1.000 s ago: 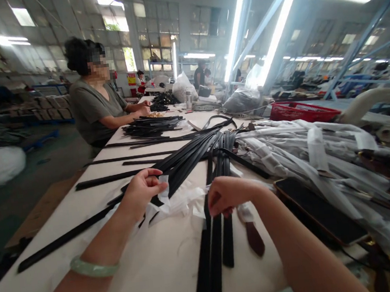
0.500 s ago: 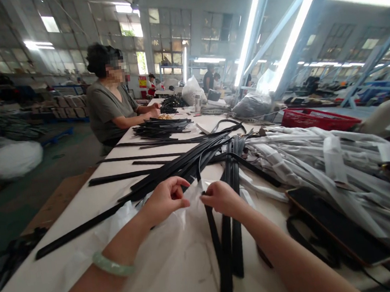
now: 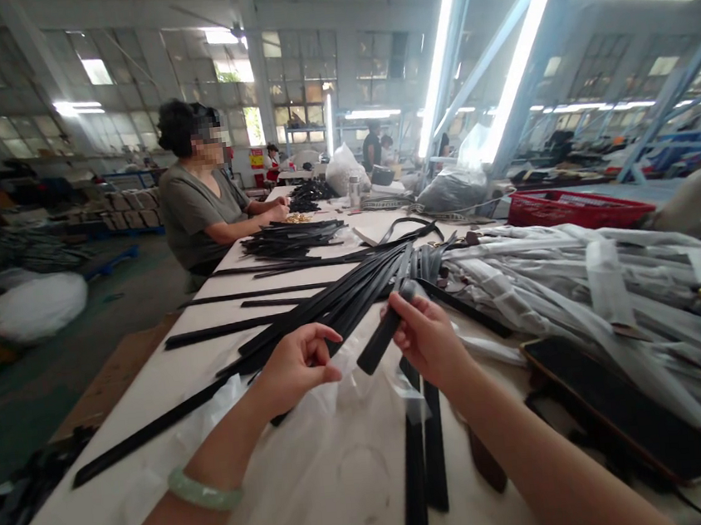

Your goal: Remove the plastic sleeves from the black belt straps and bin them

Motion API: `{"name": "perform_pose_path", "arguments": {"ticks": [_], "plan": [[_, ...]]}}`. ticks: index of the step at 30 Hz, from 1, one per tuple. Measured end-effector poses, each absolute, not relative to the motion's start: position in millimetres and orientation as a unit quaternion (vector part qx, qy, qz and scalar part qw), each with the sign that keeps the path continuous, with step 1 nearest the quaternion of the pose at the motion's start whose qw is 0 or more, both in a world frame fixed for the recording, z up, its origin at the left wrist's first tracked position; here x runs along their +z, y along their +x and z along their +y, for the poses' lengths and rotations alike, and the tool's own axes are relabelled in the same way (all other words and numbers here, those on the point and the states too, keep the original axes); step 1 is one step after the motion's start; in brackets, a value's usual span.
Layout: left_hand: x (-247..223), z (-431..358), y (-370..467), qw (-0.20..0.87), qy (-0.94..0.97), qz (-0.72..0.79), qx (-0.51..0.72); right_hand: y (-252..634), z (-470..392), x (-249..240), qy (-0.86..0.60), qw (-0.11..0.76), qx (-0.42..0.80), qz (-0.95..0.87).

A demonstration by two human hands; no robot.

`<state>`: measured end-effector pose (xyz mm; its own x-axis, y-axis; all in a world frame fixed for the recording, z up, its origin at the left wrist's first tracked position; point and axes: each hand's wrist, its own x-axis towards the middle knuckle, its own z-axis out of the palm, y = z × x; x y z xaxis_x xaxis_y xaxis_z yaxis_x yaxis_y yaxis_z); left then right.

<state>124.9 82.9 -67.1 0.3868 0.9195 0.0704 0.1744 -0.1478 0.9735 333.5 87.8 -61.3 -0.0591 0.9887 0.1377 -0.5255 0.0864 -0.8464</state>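
Note:
My right hand [image 3: 424, 330] is closed on a black strap [image 3: 379, 341], whose flat end sticks out to the lower left. My left hand [image 3: 302, 364], with a pale green bangle [image 3: 204, 490] on the wrist, has thumb and fingers curved and apart, with nothing clearly between them. Thin clear plastic [image 3: 333, 398] lies below and beside the left hand. Behind both hands a bundle of black straps [image 3: 328, 286] fans across the white table [image 3: 313, 500]. More black straps [image 3: 434, 454] run down toward me under my right hand.
Straps wrapped in white [image 3: 515, 278] are heaped on the right, beside a dark flat case [image 3: 622, 409] and a red basket [image 3: 576, 207]. A person [image 3: 200, 203] sits at the table's left edge, near a pile of short black strips [image 3: 298, 239].
My right hand has moved up and right, and the strap in it has swung so its end points to the lower left. My left hand has stayed nearly in place.

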Motion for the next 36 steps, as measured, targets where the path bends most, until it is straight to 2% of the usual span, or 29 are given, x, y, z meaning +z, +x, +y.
{"name": "perform_pose_path", "arguments": {"ticks": [3, 6, 14, 22, 31, 36], "plan": [[-68.0, 82.9, 124.7, 0.535, 0.661, 0.401, 0.34, 334.0, 84.8, -58.9, -0.308, 0.651, 0.482, -0.5], [-70.9, 83.1, 125.7, 0.557, 0.659, 0.392, 0.319, 332.2, 81.6, -58.8, -0.319, 0.629, 0.452, -0.547], [-73.7, 83.1, 126.8, 0.596, 0.644, 0.386, 0.286, 332.5, 82.4, -60.2, -0.318, 0.632, 0.443, -0.551], [-73.6, 85.7, 125.5, 0.61, 0.628, 0.375, 0.304, 331.3, 86.4, -66.8, -0.309, 0.602, 0.464, -0.571], [-75.3, 84.0, 128.7, 0.555, 0.637, 0.443, 0.3, 323.6, 84.6, -71.4, -0.366, 0.595, 0.457, -0.55], [-66.5, 79.5, 132.8, 0.57, 0.625, 0.428, 0.318, 327.1, 89.9, -72.3, -0.374, 0.603, 0.463, -0.531]]}}
